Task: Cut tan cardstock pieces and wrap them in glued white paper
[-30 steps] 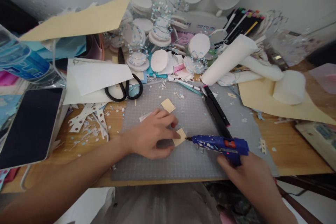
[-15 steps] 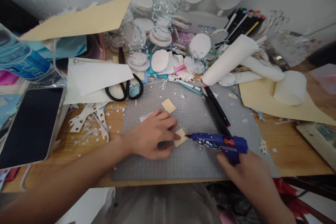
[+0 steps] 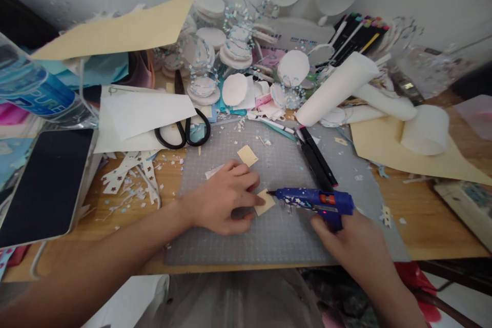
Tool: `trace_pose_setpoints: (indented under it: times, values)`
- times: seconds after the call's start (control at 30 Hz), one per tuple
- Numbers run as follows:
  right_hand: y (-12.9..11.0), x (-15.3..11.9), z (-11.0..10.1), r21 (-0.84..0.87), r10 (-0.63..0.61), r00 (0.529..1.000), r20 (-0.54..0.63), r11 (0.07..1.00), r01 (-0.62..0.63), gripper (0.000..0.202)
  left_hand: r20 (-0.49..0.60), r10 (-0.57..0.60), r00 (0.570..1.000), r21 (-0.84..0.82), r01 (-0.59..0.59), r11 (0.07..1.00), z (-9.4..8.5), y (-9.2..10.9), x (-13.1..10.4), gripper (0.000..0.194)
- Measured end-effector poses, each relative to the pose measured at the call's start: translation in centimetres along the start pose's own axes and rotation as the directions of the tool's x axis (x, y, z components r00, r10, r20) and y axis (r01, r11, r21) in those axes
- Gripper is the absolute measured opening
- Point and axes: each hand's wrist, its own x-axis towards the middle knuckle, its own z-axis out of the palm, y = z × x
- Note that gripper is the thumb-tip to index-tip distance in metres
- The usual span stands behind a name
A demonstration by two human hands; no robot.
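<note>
My right hand (image 3: 355,238) is wrapped around the grip of a blue hot glue gun (image 3: 307,199), whose small red light is lit. The gun's dark nozzle points left, at the upper right edge of a small pale yellow paper piece (image 3: 265,204); whether it touches is unclear. On that piece's left edge rests the index fingertip of my left hand (image 3: 228,197). The thumb of this hand stays apart from the index finger, and the other fingers are loosely bent. Just beyond it lies a second yellow paper piece (image 3: 247,155) on the grey cutting mat (image 3: 292,246).
Black-handled scissors (image 3: 184,130), a phone (image 3: 48,184) and a water bottle (image 3: 42,89) are to the left. Black markers (image 3: 317,159) lie beyond the glue gun. White rolls (image 3: 338,87) and decorated white discs (image 3: 236,54) crowd the back. Paper scraps litter the desk.
My right hand has moved the glue gun slightly left and up, bringing its nozzle over the edge of the yellow paper piece. My left hand has barely moved.
</note>
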Motion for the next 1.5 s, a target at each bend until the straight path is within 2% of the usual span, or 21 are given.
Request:
trace_pose_setpoints:
  times: [0.13, 0.3, 0.4, 0.8, 1.17, 1.27, 1.33, 1.4, 1.5]
  values:
    - [-0.2, 0.2, -0.2, 0.003, -0.012, 1.0, 0.0, 1.0, 0.012, 0.022, 0.002, 0.023, 1.0, 0.044, -0.023, 0.999, 0.0, 0.0, 0.0, 0.022]
    - [-0.3, 0.1, -0.4, 0.015, -0.006, 1.0, -0.008, 1.0, 0.006, 0.022, 0.021, 0.163, 0.986, 0.141, -0.164, 0.976, 0.2, 0.3, 0.1, 0.019]
    - [-0.4, 0.2, -0.2, 0.019, 0.014, 1.0, 0.0, 1.0, -0.014, 0.022, 0.002, 0.203, 0.979, 0.146, -0.202, 0.969, 0.2, 0.3, 0.1, 0.018]
    - [-0.8, 0.6, -0.4, -0.005, -0.07, 0.997, -0.023, 0.998, 0.07, 0.02, 0.021, 0.169, 0.985, 0.107, -0.17, 0.98, 0.1, 0.1, 0.0, 0.026]
    - [-0.7, 0.5, -0.2, -0.056, -0.125, 0.992, -0.022, 0.991, 0.124, 0.034, -0.025, 0.204, 0.979, 0.116, -0.2, 0.973, 0.0, -0.1, -0.1, 0.024]
    - [-0.8, 0.6, -0.2, -0.046, -0.134, 0.991, -0.026, 0.99, 0.133, 0.034, -0.094, 0.242, 0.966, 0.125, -0.23, 0.965, 0.0, 0.0, -0.2, 0.023]
    - [-1.0, 0.7, -0.2, -0.028, -0.133, 0.991, -0.014, 0.991, 0.133, 0.032, -0.191, 0.241, 0.951, 0.123, -0.221, 0.968, -0.2, 0.1, -0.3, 0.021]
    - [-1.2, 0.7, -0.3, -0.009, -0.135, 0.991, -0.013, 0.991, 0.135, 0.028, -0.317, 0.19, 0.929, 0.107, -0.164, 0.981, -0.4, 0.1, -0.5, 0.019]
    - [-1.4, 0.7, -0.4, 0.007, -0.141, 0.99, -0.026, 0.99, 0.141, 0.027, -0.488, 0.034, 0.872, 0.018, -0.028, 0.999, -0.7, 0.0, -0.7, 0.018]
